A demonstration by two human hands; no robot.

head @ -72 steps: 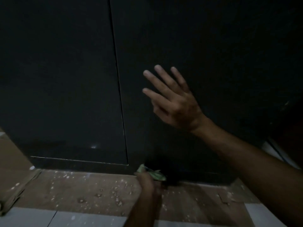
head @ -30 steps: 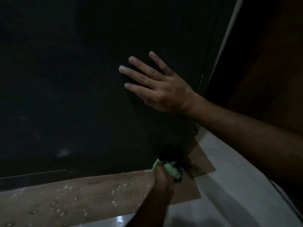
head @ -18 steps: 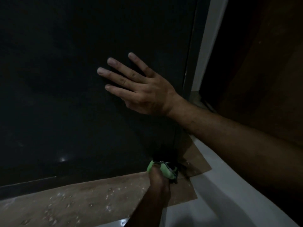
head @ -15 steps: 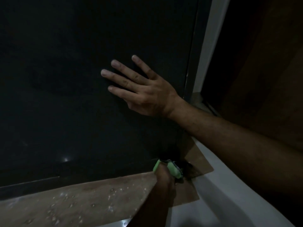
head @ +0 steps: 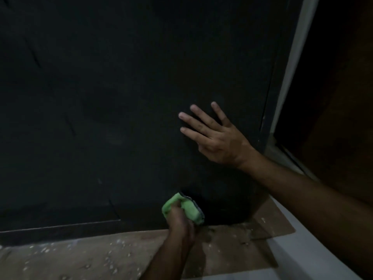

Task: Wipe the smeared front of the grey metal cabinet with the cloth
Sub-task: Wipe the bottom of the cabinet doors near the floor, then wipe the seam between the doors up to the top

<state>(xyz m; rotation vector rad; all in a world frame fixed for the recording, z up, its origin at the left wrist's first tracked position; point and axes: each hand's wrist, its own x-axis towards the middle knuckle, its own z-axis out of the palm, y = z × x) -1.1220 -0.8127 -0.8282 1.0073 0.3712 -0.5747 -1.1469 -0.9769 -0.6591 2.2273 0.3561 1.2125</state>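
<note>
The dark grey metal cabinet fills most of the dim view, its front facing me. My right hand lies flat on the front near the cabinet's right edge, fingers straight and spread. Lower down, my left hand grips a bunched green cloth and holds it against the cabinet's bottom part, just above the floor. The fingers of the left hand are hidden behind the cloth.
Brown cardboard speckled with white spots covers the floor under the cabinet. A pale floor tile lies at the lower right. A light wall strip and a dark wooden surface stand right of the cabinet.
The left hand has lifted the cloth slightly up the cabinet's lower front. The right hand stays flat on the panel. The view has shifted a little.
</note>
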